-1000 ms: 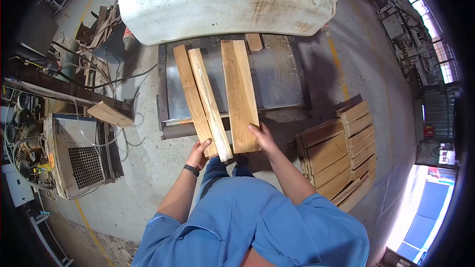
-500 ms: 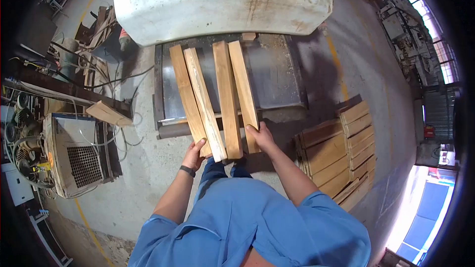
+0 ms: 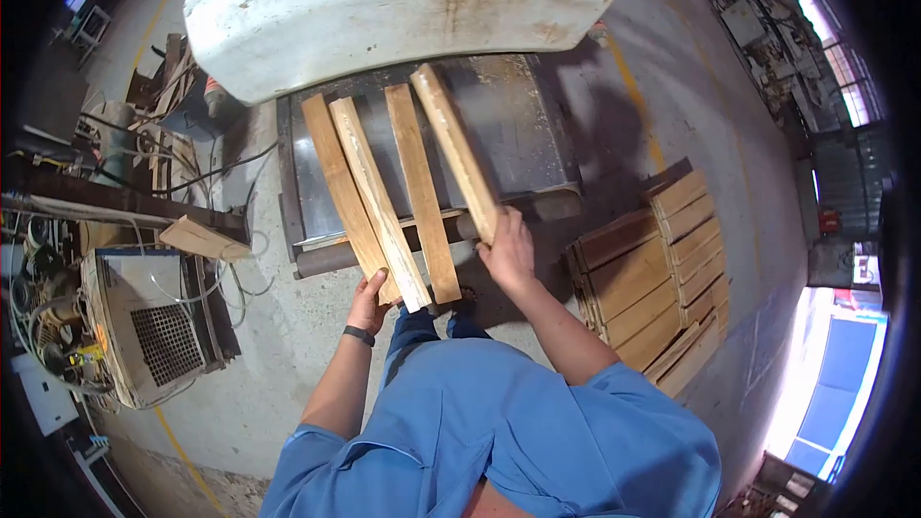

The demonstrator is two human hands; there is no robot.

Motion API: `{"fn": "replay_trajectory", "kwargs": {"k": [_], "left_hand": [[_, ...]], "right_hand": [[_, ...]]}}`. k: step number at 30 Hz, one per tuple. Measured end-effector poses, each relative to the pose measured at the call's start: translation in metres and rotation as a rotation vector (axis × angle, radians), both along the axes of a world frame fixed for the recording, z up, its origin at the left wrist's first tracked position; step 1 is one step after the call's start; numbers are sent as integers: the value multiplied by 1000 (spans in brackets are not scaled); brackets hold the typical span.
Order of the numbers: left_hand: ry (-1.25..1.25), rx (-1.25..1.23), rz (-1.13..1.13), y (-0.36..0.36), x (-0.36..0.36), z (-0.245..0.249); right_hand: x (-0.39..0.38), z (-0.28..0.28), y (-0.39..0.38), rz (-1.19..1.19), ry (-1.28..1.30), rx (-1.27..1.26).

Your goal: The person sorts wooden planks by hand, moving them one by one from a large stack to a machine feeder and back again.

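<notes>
Several wooden strips lie lengthwise over the dark metal machine bed [image 3: 326, 190] in front of me. My left hand [image 3: 366, 299] grips the near end of the leftmost wooden strip [image 3: 343, 182], thumb on top. Beside that lies a paler strip with a rough, whitish face [image 3: 376, 194], and then a smooth brown strip [image 3: 420, 187]. My right hand [image 3: 508, 251] is wrapped round the near end of the rightmost wooden strip [image 3: 455, 149], which is tilted and stands apart from the others. The fingers of my left hand are partly hidden under the wood.
A large stained white hood [image 3: 403, 14] covers the far part of the machine. Stacked boards [image 3: 643, 278] lie on the floor at right. At left stand a cabinet with a grille [image 3: 153, 312], a dark beam [image 3: 125, 177] and hoses; a bin of offcuts is behind.
My right hand has turned the rightmost strip onto another face and angled it away from the others. The third strip now shows a different gap beside it. My view has shifted slightly.
</notes>
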State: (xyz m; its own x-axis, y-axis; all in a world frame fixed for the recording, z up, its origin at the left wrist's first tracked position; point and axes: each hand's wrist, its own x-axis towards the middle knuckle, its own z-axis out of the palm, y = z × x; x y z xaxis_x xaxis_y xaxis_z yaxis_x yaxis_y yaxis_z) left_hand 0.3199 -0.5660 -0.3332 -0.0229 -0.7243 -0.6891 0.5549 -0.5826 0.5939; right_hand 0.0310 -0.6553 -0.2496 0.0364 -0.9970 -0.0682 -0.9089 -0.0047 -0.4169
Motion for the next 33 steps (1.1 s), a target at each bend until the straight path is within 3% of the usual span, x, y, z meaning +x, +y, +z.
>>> {"fn": "replay_trajectory", "kwargs": {"k": [2,7,10,16,19,22,25,27,28,29,30,31,33], "left_hand": [[-6,-13,-27,1,0,-2],[-19,24,-30,1,1,0],[-10,32,-37,1,2,-2],[-19,56,-9,1,1,0],[11,58,-29,0,7,-9],[24,48,-38,-1,5,-7],[16,39,-42,-1,9,-3],[41,41,-44,-2,7,-3],[51,35,-48,-4,6,-1],[58,31,-51,-5,6,3],[59,30,-58,-4,7,6],[53,34,-57,-3,8,5],[43,32,-59,-4,7,3]], "right_hand": [[1,-2,8,168,-5,-47],[-13,6,27,361,-167,157],[-25,4,37,478,-32,140],[-27,-4,3,559,-30,-55],[9,-7,-53,323,-87,-198],[41,-10,-109,-5,-358,-445],[54,-13,-94,-108,-572,-250],[48,-43,-52,-144,-537,-103],[45,-57,-26,-212,-660,60],[43,-66,-4,-280,-678,279],[35,-100,20,-178,-533,332],[32,-92,32,-174,-1070,768],[35,-95,41,-202,-1082,813]]}}
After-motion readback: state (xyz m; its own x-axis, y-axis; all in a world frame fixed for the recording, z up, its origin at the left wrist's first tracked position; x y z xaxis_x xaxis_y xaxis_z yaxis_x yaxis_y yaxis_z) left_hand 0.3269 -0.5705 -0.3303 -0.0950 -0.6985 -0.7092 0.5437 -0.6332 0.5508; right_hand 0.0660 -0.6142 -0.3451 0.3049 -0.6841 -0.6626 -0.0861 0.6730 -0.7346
